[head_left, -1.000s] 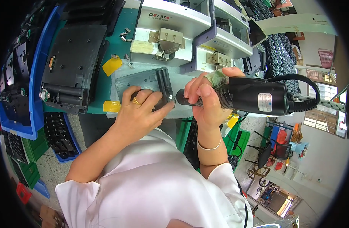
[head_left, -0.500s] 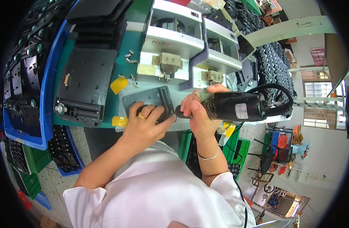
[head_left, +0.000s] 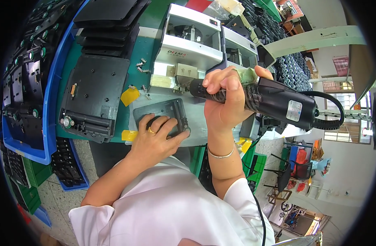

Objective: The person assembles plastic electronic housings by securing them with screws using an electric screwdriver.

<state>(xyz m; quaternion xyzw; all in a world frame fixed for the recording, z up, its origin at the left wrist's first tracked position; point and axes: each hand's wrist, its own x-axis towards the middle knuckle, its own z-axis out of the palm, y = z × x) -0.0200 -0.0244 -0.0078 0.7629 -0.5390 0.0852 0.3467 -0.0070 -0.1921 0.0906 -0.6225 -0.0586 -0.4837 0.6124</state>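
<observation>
My right hand (head_left: 227,96) is wrapped round a black electric screwdriver (head_left: 278,100). The tool is raised, its front end pointing left before a white screw feeder (head_left: 188,53). My left hand (head_left: 153,139) grips and presses a dark plastic panel (head_left: 145,112) lying on the bench; a ring is on one finger. Its thumb and fingertips rest at the panel's right edge, beside a small metal part. What lies under the palm is hidden.
A larger black panel (head_left: 95,90) lies at left, below a stack of black plates (head_left: 106,16). Small connectors (head_left: 142,65) and yellow tape pieces (head_left: 130,96) sit between. A blue crate (head_left: 48,139) stands far left. A second feeder (head_left: 241,45) is at right.
My right hand has lifted the electric screwdriver up and away from the panel's right edge, tilting it. My left hand stays on the panel.
</observation>
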